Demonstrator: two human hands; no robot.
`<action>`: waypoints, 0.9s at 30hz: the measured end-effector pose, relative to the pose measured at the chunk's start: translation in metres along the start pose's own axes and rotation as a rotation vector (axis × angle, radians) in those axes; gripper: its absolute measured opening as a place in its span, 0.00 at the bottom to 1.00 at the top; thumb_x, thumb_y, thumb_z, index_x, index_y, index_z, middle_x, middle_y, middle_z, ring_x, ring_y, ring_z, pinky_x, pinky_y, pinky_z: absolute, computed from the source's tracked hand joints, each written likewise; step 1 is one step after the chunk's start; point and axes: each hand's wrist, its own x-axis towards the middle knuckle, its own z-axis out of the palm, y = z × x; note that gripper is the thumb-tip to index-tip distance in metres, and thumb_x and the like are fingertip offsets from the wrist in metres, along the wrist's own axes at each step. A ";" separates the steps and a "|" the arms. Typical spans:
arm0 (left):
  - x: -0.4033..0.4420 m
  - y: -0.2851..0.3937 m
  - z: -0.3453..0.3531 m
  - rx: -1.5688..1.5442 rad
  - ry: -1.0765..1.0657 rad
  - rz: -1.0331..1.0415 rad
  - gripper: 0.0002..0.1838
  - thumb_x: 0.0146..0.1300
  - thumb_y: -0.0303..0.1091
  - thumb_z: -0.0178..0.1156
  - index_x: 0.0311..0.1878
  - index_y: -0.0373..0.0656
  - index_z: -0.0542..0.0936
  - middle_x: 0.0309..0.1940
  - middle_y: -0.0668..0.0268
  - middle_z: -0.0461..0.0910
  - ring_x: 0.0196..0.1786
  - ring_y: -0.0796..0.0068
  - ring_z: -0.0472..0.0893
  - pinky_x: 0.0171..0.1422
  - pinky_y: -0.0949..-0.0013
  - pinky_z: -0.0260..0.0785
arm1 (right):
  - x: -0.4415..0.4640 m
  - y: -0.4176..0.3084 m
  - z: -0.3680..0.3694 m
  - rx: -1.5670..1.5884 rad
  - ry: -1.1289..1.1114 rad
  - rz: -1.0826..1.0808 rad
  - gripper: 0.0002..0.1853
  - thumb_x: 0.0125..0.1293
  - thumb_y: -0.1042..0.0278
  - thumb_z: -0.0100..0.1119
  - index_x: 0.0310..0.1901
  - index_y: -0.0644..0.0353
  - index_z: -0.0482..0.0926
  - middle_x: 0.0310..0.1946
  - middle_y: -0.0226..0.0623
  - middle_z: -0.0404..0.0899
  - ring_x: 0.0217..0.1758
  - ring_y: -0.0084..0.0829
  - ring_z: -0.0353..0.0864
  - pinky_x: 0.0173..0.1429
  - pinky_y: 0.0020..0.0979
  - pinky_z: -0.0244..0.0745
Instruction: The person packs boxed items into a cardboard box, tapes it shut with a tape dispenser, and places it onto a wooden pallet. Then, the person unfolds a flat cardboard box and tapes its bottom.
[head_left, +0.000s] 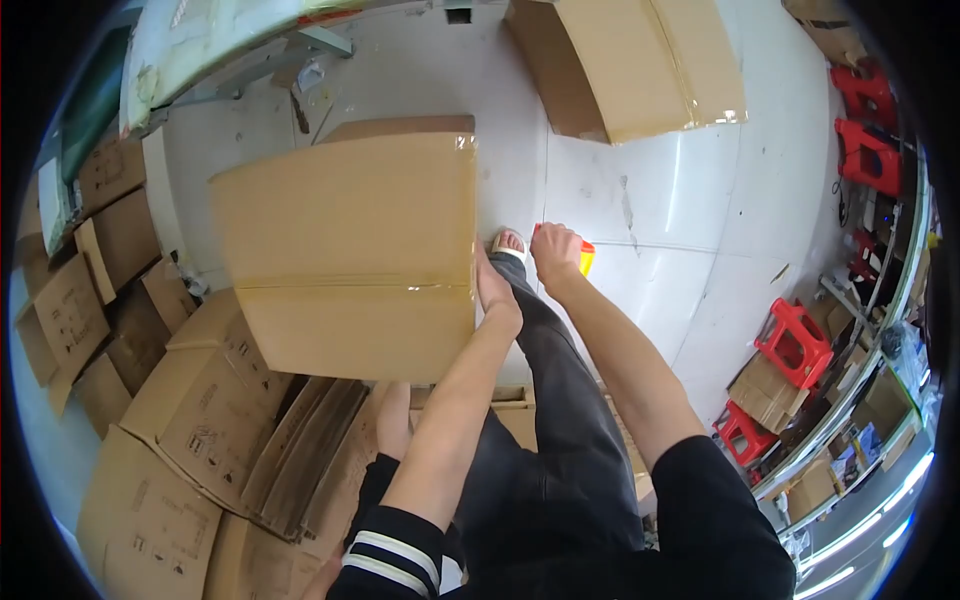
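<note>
A large brown cardboard box (350, 220) with taped seams stands to the left of my legs. My left hand (492, 285) lies along the box's right side, fingers stretched out flat and partly hidden by its edge. To the right of the box, my right hand (557, 255) is closed in a fist around a red and yellow handheld thing (587, 259). My fingers cover most of it, so its kind does not show. Just below the box a bare forearm (393, 418) with a black sleeve is visible, seemingly another person's.
Another large carton (650, 65) stands ahead on the pale floor (640, 200). Cartons (215, 410) and flattened cardboard (305, 455) crowd the lower left. Red stools (797, 343) and a cluttered shelf (850, 450) line the right side. My sandalled foot (509, 241) is between box and right hand.
</note>
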 end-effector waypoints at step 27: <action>-0.051 -0.318 0.290 -1.995 0.366 -0.804 0.38 0.68 0.66 0.46 0.55 0.34 0.79 0.49 0.43 0.81 0.56 0.47 0.79 0.62 0.53 0.67 | -0.049 -0.099 -0.111 1.938 0.393 0.100 0.06 0.49 0.77 0.53 0.31 0.57 0.74 0.23 0.20 0.69 0.26 0.15 0.66 0.30 0.22 0.60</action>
